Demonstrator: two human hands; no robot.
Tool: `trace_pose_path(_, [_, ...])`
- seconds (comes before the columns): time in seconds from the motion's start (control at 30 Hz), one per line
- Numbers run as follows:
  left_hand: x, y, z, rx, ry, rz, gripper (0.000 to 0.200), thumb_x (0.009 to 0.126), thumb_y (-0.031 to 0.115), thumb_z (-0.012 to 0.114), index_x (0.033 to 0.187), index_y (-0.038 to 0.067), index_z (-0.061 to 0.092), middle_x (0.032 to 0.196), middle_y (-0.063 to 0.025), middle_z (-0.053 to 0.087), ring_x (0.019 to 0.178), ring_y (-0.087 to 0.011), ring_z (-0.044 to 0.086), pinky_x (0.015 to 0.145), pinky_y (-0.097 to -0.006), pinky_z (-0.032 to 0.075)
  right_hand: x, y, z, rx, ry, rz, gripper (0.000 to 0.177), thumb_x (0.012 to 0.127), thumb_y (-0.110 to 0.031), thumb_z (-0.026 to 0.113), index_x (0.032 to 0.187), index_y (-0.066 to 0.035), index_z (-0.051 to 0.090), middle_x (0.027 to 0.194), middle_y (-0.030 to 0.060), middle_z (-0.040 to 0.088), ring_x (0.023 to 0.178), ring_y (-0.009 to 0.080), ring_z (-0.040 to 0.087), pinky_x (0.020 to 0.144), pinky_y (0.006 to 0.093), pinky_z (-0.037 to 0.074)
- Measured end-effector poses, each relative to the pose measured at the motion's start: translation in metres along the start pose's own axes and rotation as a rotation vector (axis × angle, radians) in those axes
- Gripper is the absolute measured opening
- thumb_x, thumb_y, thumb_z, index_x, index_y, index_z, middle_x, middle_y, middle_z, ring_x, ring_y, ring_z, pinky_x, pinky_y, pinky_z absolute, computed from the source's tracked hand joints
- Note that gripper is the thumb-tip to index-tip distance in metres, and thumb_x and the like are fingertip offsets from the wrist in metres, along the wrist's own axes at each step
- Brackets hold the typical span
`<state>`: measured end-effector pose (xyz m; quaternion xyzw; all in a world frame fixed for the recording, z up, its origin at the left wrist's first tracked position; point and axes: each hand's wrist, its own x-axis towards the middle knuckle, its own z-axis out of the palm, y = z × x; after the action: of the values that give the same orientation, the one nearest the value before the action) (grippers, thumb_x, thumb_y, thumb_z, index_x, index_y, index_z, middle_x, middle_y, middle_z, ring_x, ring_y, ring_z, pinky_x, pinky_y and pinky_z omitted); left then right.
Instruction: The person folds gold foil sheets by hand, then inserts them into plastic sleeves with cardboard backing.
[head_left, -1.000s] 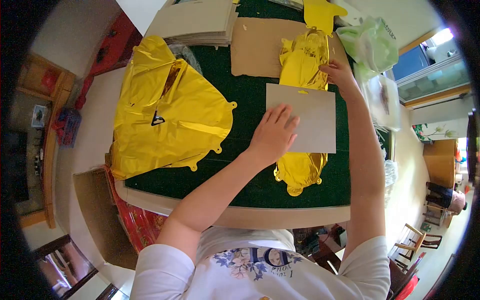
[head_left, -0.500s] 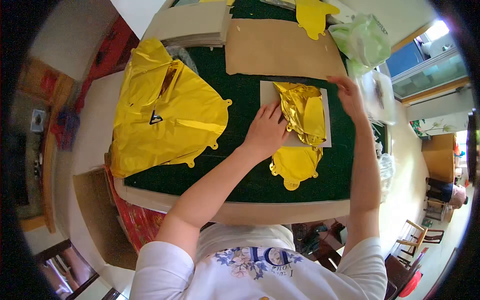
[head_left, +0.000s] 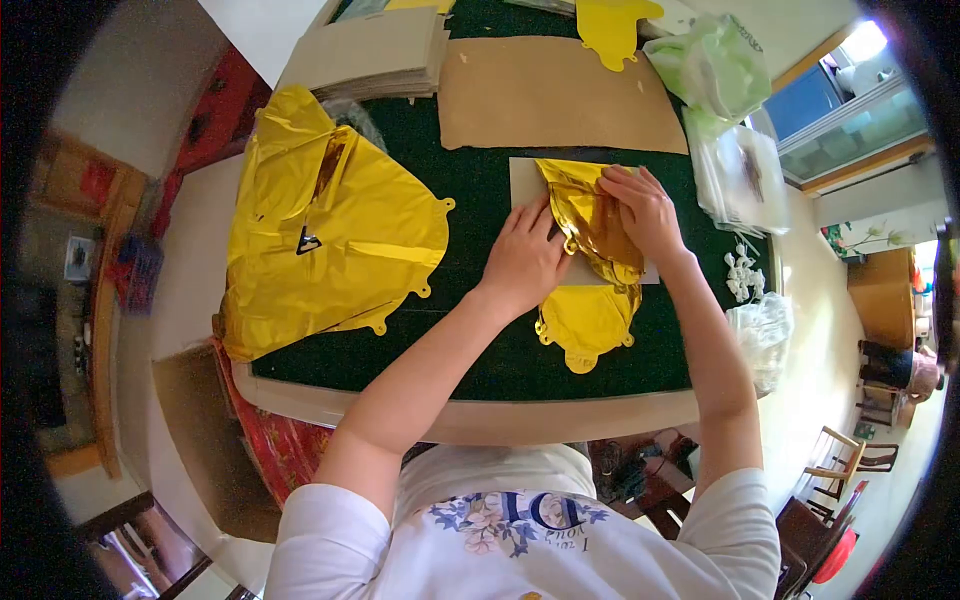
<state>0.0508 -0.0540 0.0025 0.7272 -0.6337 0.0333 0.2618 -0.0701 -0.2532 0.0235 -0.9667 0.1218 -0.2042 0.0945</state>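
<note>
Table with a dark green top takes the middle of the frame. On it, at the left of the frame, lies the large yellow foil piece, a little wrinkled and broadly spread. The brown cardboard sheet is at the upper middle. The smaller yellow foil piece lies right of the centre, and its long axis goes nearly from top to bottom of the frame. Its upper part lies on the grey card, while its lower part comes out past the card's lower edge. The right hand is laid over the upper right of this foil with bent fingers; whether its grip pinches, I cannot tell. The left hand rests palm down on the left part of the card, fingers extended and grip not closed, close against the foil. So the foil is directly under the right hand, the nearer one, and to the right of the left hand
</note>
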Motion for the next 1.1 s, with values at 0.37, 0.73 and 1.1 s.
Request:
trace_pose_path(0.37, [0.009, -0.014, -0.022, -0.33, 0.115, -0.202, 0.025, 0.077, 0.005, 0.06, 0.101, 0.001, 0.06, 0.109, -0.0173, 0.057, 0.108, -0.0355, 0.053, 0.096, -0.0453, 0.042, -0.015, -0.008, 0.005, 0.182, 0.103, 0.059, 0.037, 0.076, 0.004, 0.052, 0.11, -0.002, 0.066, 0.121, 0.0147, 0.062, 0.12, 0.0312, 0.054, 0.106, 0.0405, 0.039])
trace_pose_path(0.73, [0.024, -0.017, 0.002, 0.093, -0.026, -0.068, 0.039, 0.093, 0.027, 0.052, 0.126, 0.007, 0.052, 0.139, -0.0148, 0.045, 0.134, -0.0313, 0.037, 0.111, -0.0503, 0.026, -0.018, -0.006, 0.008, 0.198, 0.128, 0.047, 0.033, 0.079, 0.004, 0.052, 0.107, -0.002, 0.067, 0.12, 0.0153, 0.062, 0.118, 0.0327, 0.055, 0.103, 0.0409, 0.041])
trace_pose_path(1.1, [0.02, -0.018, 0.004, 0.07, 0.004, -0.082, 0.034, 0.093, 0.024, 0.051, 0.123, 0.007, 0.054, 0.136, -0.0146, 0.048, 0.133, -0.0311, 0.038, 0.111, -0.0508, 0.027, -0.025, 0.001, 0.008, 0.202, 0.24, 0.251, 0.024, 0.085, 0.0, 0.052, 0.102, -0.002, 0.069, 0.114, 0.0133, 0.066, 0.111, 0.0309, 0.059, 0.095, 0.0368, 0.048])
